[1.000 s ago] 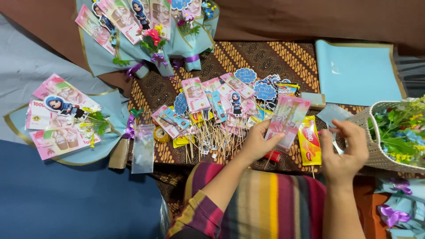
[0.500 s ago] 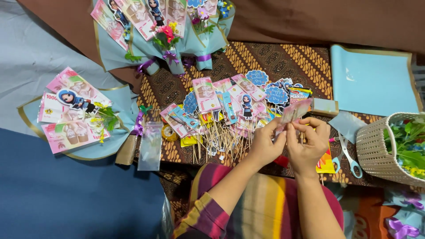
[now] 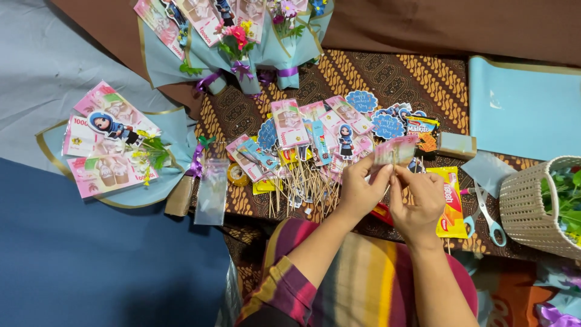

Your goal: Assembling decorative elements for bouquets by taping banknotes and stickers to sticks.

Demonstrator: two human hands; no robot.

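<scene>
My left hand (image 3: pixel 359 191) and my right hand (image 3: pixel 416 203) meet over the patterned cloth (image 3: pixel 387 72). Together they pinch a pink banknote in a clear sleeve (image 3: pixel 396 149), held up in front of me. Just left of my hands lies a fanned pile of banknotes, paper toppers and wooden skewers (image 3: pixel 302 163). A yellow snack packet (image 3: pixel 449 200) lies under my right hand.
Two finished money bouquets in light blue wrap lie at the left (image 3: pixel 115 148) and at the top (image 3: pixel 230 42). Scissors (image 3: pixel 484 215), a woven basket of greenery (image 3: pixel 538 206) and a blue paper sheet (image 3: pixel 523 106) are on the right. A tape roll (image 3: pixel 237 175) and clear bag (image 3: pixel 213 191) lie left.
My right hand came in from the right to join the left on the sleeved banknote. The view has shifted slightly, with the basket and blue sheet sliding rightward.
</scene>
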